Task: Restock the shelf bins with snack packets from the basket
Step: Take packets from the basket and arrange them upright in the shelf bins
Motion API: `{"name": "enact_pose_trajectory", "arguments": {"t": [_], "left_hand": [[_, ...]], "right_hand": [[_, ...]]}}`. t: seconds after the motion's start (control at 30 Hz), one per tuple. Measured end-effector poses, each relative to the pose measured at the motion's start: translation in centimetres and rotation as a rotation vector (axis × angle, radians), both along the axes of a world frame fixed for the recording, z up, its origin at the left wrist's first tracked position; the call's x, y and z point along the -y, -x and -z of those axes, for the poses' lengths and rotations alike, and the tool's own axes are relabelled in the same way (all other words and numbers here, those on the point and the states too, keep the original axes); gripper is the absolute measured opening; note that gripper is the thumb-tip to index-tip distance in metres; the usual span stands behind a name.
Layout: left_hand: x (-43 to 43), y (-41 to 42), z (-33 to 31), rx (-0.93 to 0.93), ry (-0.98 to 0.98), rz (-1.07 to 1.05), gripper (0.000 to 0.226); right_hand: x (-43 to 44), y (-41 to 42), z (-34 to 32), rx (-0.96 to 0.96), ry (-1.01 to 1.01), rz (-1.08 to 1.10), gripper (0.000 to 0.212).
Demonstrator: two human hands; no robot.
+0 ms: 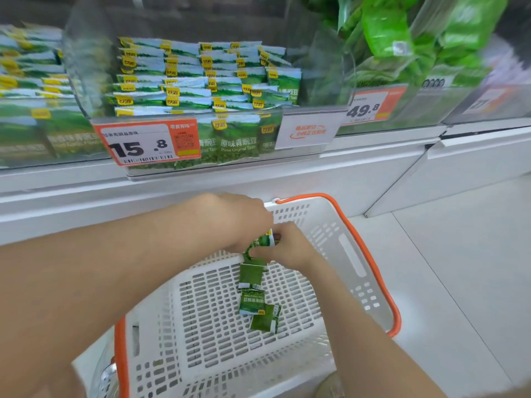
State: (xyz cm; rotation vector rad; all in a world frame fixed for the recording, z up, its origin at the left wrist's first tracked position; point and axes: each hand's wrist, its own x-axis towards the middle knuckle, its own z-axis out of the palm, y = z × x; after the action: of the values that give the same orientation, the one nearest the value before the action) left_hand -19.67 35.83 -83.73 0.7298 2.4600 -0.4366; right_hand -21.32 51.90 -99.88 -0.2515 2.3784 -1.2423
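Green pea packets (252, 275) hang one below another in a short chain from the two hands, above the middle of the white basket (324, 225). The top packet is crumpled between the hands. Two more dangle straight under it, and the lowest lies tilted on the slotted basket floor. Whether the packets are joined edge to edge cannot be told for sure.

The left hand (238, 219) reaches in from the left with its back turned up. Its fingers curl down onto the top packet's left side, and the fingertips themselves are hidden under the hand. The right hand (290, 249) comes from below right. Its fingers are bent and pressed together, pinching the same packet from the right, so that the two hands nearly touch across it.

The basket has orange handles (370, 254) and stands on the pale floor, just in front of the white shelf base.

Above, a clear shelf bin (86, 90) holds packets of the same kind stacked flat in rows, with a few upright at the front. An orange price tag (146, 143) reading 15.8 hangs on its front. The neighbouring bin (431, 110) to the right holds bright green bags and has a tag (370, 107) reading 49.8.
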Motion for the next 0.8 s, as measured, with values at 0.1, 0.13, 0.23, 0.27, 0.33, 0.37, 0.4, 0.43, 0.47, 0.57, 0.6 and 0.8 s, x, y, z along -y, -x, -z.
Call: {"name": "enact_pose_trajectory", "arguments": {"t": [0.1, 0.13, 0.23, 0.27, 0.33, 0.37, 0.4, 0.43, 0.47, 0.57, 0.6, 0.8], "left_hand": [[0.7, -0.3, -1.9, -0.044, -0.099, -0.048, 0.032], [1.0, -0.4, -2.5, -0.057, -0.156, -0.082, 0.045], [2.0, -0.7, -3.9, -0.109, -0.383, -0.205, 0.073], [2.3, -0.8, -4.3, -0.126, -0.471, -0.257, 0.074], [2.8, -1.1, -5.5, -0.181, -0.660, -0.357, 0.069], [3.0, -1.1, -6.1, -0.212, -0.751, -0.401, 0.066], [3.0, -1.2, -6.7, -0.230, -0.840, -0.448, 0.062], [3.0, -1.4, -7.2, -0.227, -0.936, -0.504, 0.056], [3.0, -1.5, -7.7, -0.210, -1.037, -0.560, 0.048], [2.5, -1.8, -8.5, -0.177, -1.286, -0.678, 0.022], [2.5, -1.9, -8.7, -0.181, -1.350, -0.709, 0.017], [2.4, -1.4, -10.6, -0.117, -1.577, -0.844, 0.029]], "right_hand": [[0.3, -0.3, -6.1, -0.049, 0.087, -0.057, 0.028], [0.1, -0.5, -7.9, -0.052, 0.101, -0.072, 0.023], [-0.6, -1.5, -12.4, -0.042, 0.159, -0.102, 0.015], [-0.6, -2.2, -13.9, -0.042, 0.197, -0.098, 0.008], [-0.5, -2.9, -15.6, -0.061, 0.312, -0.043, 0.020], [-0.5, -3.0, -15.9, -0.079, 0.369, 0.007, 0.025], [-0.4, -3.2, -16.5, -0.094, 0.428, 0.065, 0.029], [-0.3, -3.2, -16.7, -0.106, 0.500, 0.104, 0.031], [-0.2, -3.3, -17.1, -0.110, 0.574, 0.145, 0.032], [0.1, -3.4, -18.3, -0.114, 0.792, 0.212, 0.027], [0.3, -3.5, -19.0, -0.106, 0.852, 0.210, 0.022], [1.3, -2.2, -21.6, -0.160, 0.842, 0.301, 0.031]]}}
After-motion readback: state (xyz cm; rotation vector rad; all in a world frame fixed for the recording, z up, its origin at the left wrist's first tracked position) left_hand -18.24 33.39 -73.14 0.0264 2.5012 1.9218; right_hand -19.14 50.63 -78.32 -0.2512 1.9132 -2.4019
